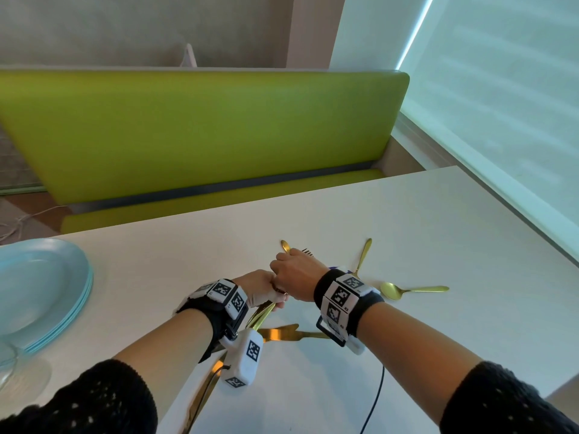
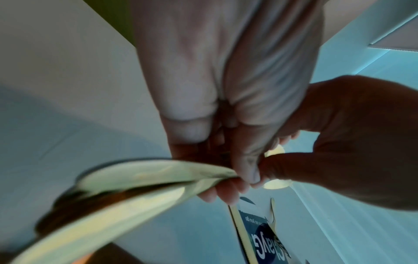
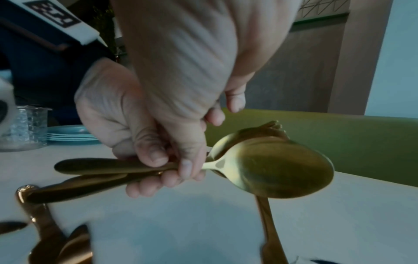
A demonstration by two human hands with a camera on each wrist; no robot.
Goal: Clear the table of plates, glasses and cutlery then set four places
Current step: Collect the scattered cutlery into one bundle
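My hands meet over the middle of the white table point(image 1: 407, 214), both gripping one bundle of gold cutlery point(image 1: 261, 311). The left hand point(image 1: 260, 283) curls round the handles point(image 2: 135, 180), thumb on top. Just beyond it, the right hand point(image 1: 289, 269) grips the same bundle near the necks. In the right wrist view two spoon bowls point(image 3: 278, 166) and fork tines point(image 3: 274, 125) stick out past the fingers. On the table lie a gold spoon point(image 1: 393, 291), another gold piece point(image 1: 365, 252) and a gold knife point(image 1: 279, 334).
A stack of light blue plates point(image 1: 37, 286) sits at the table's left edge, with a clear glass point(image 1: 15, 364) in front of it. A green bench point(image 1: 203, 126) runs along the far side. A black cable point(image 1: 376, 399) crosses the near table edge.
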